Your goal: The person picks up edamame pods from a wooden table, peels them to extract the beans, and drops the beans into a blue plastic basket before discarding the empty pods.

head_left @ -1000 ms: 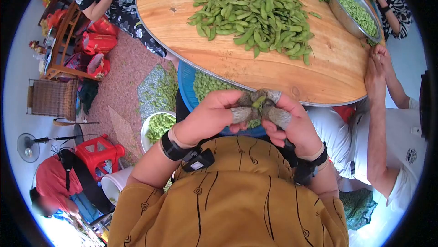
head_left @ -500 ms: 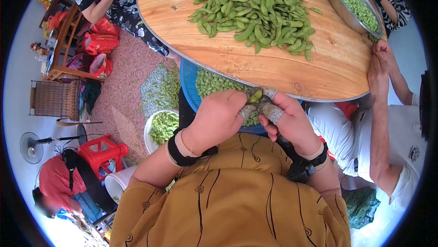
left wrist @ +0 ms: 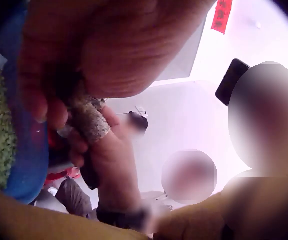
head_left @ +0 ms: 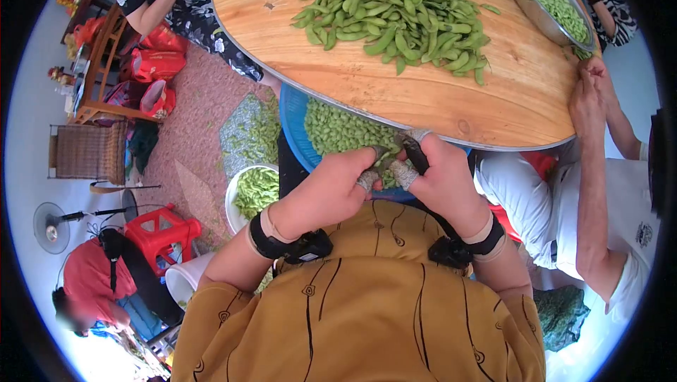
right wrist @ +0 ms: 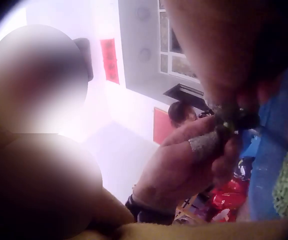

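Both hands meet over a blue basin [head_left: 296, 131] of shelled green soybeans [head_left: 342, 128], just below the table's near edge. My left hand [head_left: 335, 181] and right hand [head_left: 446, 177] have thumbs and fingers wrapped in grey, stained coverings. Between their fingertips they pinch a green soybean pod [head_left: 385, 163], mostly hidden by the fingers. In the right wrist view a bit of green shows at the meeting fingertips. A heap of unshelled pods [head_left: 395, 19] lies on the wooden table [head_left: 317, 86] beyond the hands.
A white bucket of pods [head_left: 255, 191] stands left of the basin, near a red stool [head_left: 162, 237]. A metal bowl of beans [head_left: 553, 11] sits at the table's far right. Another person's hands [head_left: 592, 89] are at the right table edge.
The pod showed brighter green between the fingertips half a second ago and is more covered now. The hands have shifted slightly lower, and the right thumb and fingers have changed position.
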A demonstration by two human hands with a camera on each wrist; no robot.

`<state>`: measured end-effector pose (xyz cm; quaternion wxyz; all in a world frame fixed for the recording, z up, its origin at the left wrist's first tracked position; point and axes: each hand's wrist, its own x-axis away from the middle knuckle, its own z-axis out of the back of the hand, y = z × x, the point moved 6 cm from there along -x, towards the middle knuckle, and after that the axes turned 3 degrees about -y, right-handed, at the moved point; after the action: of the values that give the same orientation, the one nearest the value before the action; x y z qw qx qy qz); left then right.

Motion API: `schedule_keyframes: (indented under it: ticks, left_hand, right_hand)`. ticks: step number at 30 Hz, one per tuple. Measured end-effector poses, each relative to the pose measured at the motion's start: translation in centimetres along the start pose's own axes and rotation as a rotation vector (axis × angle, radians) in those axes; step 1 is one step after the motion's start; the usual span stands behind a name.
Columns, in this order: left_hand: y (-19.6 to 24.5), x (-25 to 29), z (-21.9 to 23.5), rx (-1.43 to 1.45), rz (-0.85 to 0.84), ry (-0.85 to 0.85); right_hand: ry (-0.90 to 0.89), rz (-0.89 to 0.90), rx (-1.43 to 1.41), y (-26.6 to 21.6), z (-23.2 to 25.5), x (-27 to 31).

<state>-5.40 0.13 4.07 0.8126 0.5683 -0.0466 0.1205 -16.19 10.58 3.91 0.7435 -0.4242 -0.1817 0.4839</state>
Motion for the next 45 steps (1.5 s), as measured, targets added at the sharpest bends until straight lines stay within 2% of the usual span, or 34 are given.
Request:
schedule_keyframes:
  ticks: [1,3,6,14,16,17,19,20,21,22,24,25,27,28,29,30,33,34,36,42,45]
  left_hand:
    - [0.0,0.0,-0.1,-0.146,-0.041,-0.004]
    - [-0.3,0.0,-0.2,-0.158,-0.047,-0.016]
    - [-0.4,0.1,-0.4,-0.144,-0.043,-0.041]
    - [-0.7,0.1,-0.2,-0.137,0.006,-0.021]
    - [-1.4,0.3,0.2,0.138,0.147,-0.076]
    - [-1.6,0.5,0.5,0.137,0.148,-0.076]
    - [-3.2,1.2,0.3,0.581,0.278,-0.133]
    - [-3.7,1.6,0.3,0.581,0.28,-0.133]
    - [-4.2,1.9,0.2,0.762,0.288,-0.14]
    - [-4.6,2.1,0.0,0.944,0.297,-0.144]
    - [-5.4,2.3,-0.2,1.013,0.299,-0.153]
    - [-5.4,2.3,-0.2,1.077,0.297,-0.165]
    - [-4.7,2.5,-0.2,1.053,0.285,-0.187]
    - [-4.3,2.4,-0.2,1.028,0.273,-0.211]
    - [-4.3,2.3,-0.2,1.028,0.272,-0.211]
    - [-4.6,2.2,0.1,0.935,0.287,-0.153]
    - [-5.1,1.9,0.6,0.726,0.3,-0.062]
    - [-5.2,1.8,0.8,0.607,0.296,-0.034]
    - [-5.1,1.6,0.6,0.575,0.302,-0.021]
    - [-4.7,1.6,0.5,0.419,0.285,0.043]
    - [-4.4,1.5,0.3,0.402,0.26,0.025]
  right_hand:
    - [-0.002,-0.001,-0.002,0.0,0.0,-0.1]
    - [-0.065,-0.003,0.093,-0.3,-0.3,-0.2]
    - [-0.124,0.033,0.033,-0.9,-0.3,-0.5]
    - [-0.126,0.003,0.066,0.1,-1.7,-0.7]
    - [-0.123,0.009,0.021,0.4,-1.8,-0.8]
    - [-0.168,-0.006,-0.07,0.8,-2.0,-0.8]
    - [-0.215,-0.021,-0.162,0.8,-2.0,-0.9]
    - [-0.329,-0.181,-0.37,1.2,-2.4,-0.8]
    - [-0.441,-0.343,-0.578,1.5,-3.1,-0.4]
    - [-0.443,-0.346,-0.579,1.9,-3.6,-0.3]
    - [-0.241,0.054,-0.299,1.0,-3.1,-0.8]
    - [-0.243,0.055,-0.299,1.0,-3.1,-1.0]
    - [-0.197,0.17,0.067,0.5,-2.9,-1.2]
    - [-0.197,0.169,0.067,0.6,-2.7,-1.1]
    - [-0.226,0.087,-0.001,1.2,-2.5,-1.1]
    - [-0.259,0.009,-0.068,1.7,-2.6,-1.2]
    - [-0.227,-0.032,-0.138,2.2,-2.7,-1.1]
    - [-0.227,-0.032,-0.138,1.9,-2.5,-1.0]
    - [-0.166,0.095,0.041,0.4,-1.9,-1.0]
    - [-0.027,0.037,0.051,1.1,-1.3,-0.4]
    - [-0.076,0.037,-0.011,0.8,-1.5,-0.7]
